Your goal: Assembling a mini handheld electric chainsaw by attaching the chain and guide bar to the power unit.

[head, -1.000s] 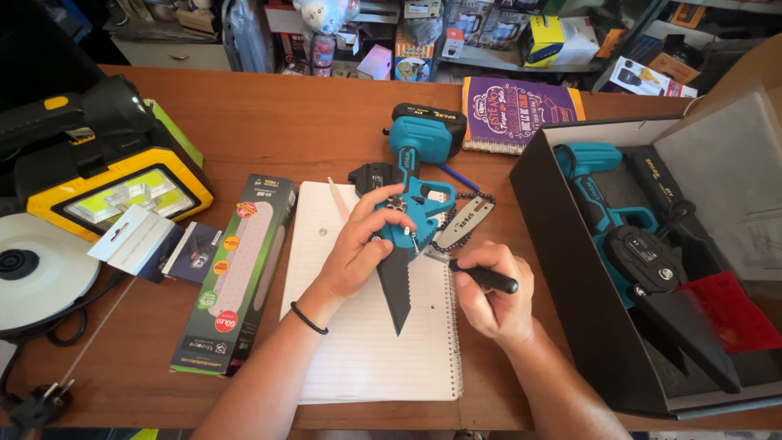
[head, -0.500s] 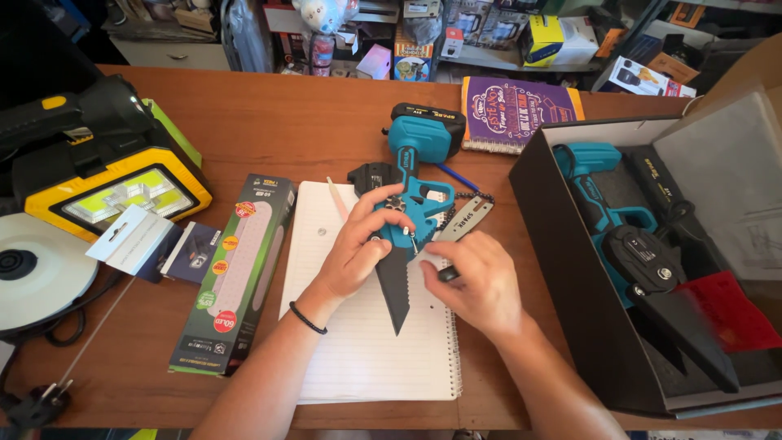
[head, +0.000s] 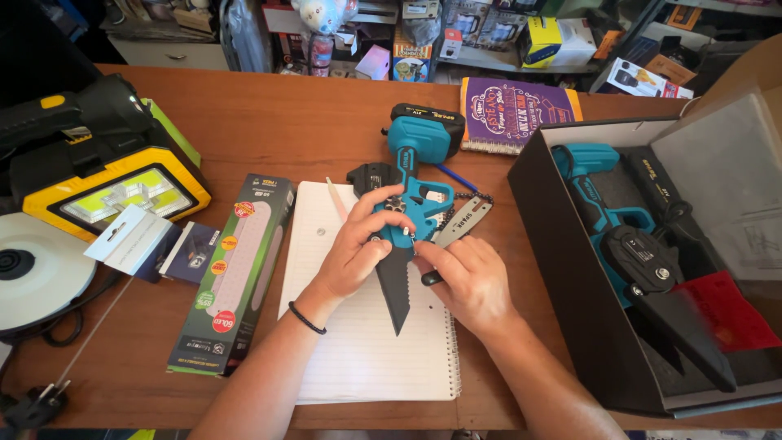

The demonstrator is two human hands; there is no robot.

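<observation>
**Two hands at one mini chainsaw on a workbench**

A brown wooden table fronts cluttered shelves. On it lie one open lined notebook, one pencil, one long green-and-black carton, one yellow work lamp, one white disc and one purple spiral-bound book. One teal mini chainsaw rests over the notebook's upper edge, its black guard pointing toward the viewer, one loose guide bar with chain just beside it. The left hand grips the saw's body. The right hand is curled around a dark-handled tool, fingertips at the saw. One open black box at right holds a second teal saw.
</observation>
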